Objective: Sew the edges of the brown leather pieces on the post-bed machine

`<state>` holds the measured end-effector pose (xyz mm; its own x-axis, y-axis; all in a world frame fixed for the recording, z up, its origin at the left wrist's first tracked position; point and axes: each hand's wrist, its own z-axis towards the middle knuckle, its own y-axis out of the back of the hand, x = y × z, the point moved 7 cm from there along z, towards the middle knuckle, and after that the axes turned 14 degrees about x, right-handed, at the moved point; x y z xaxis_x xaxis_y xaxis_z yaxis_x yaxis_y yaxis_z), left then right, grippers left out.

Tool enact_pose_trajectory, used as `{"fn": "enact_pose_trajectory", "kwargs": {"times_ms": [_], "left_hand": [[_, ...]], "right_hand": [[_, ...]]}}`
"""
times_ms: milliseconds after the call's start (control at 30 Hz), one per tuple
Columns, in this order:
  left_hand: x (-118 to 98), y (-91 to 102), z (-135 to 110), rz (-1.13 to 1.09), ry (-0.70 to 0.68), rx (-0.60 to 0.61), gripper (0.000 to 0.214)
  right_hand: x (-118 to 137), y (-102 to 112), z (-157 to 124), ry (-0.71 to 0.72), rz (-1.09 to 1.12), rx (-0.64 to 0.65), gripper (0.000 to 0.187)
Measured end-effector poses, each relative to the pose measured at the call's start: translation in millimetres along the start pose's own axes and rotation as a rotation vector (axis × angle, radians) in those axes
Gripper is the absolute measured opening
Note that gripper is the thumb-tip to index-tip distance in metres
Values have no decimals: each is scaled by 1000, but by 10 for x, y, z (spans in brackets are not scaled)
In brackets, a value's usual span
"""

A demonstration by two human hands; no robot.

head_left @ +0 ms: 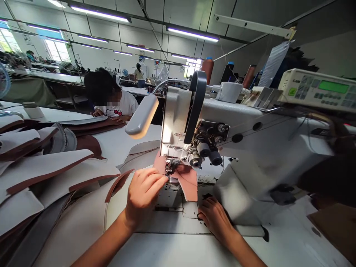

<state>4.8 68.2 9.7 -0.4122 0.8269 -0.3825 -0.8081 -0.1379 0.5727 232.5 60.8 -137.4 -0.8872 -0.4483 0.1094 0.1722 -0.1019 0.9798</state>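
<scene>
A sewing machine (175, 118) stands in front of me, its lit needle and presser foot (169, 167) over a reddish-brown leather-like piece (189, 185). The piece lies under the foot, with a narrow flap hanging toward me. My left hand (145, 188) is at the left of the foot, fingers bent and pressed together, fingertips at the piece's edge. Lower right, beside the machine's pillar, my right hand (215, 218) rests on the bed with curled fingers. Something small and dark shows at its fingertips; what it grips, if anything, is hidden.
Stacked pale panels with brown edges (52, 168) cover the table's left side. A lamp head (143, 115) hangs left of the needle. A control box (319, 89) sits upper right, near thread cones (207, 67). Across the table a person (122, 102) bends over brown pieces.
</scene>
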Motion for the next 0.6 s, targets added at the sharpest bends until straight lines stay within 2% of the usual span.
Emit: {"fn": "enact_pose_trajectory", "kwargs": {"times_ms": [167,333,433,533,600], "left_hand": [[78,-39,37,157,-79,28,16],[97,-50,-11,164,-88,100,17],[130,-48,-50,166,-115,125,25],[147,-50,-61,169,-145,152,30],[145,-43,-48,173,-156,159,30]], "right_hand": [[17,89,16,6,0,-48,26],[98,348,52,73,13,-161,20],[373,578,43,217,21,-296,17],[843,798,40,442,20,-403,24],[1117,952,87,517,-11,-485,31]]}}
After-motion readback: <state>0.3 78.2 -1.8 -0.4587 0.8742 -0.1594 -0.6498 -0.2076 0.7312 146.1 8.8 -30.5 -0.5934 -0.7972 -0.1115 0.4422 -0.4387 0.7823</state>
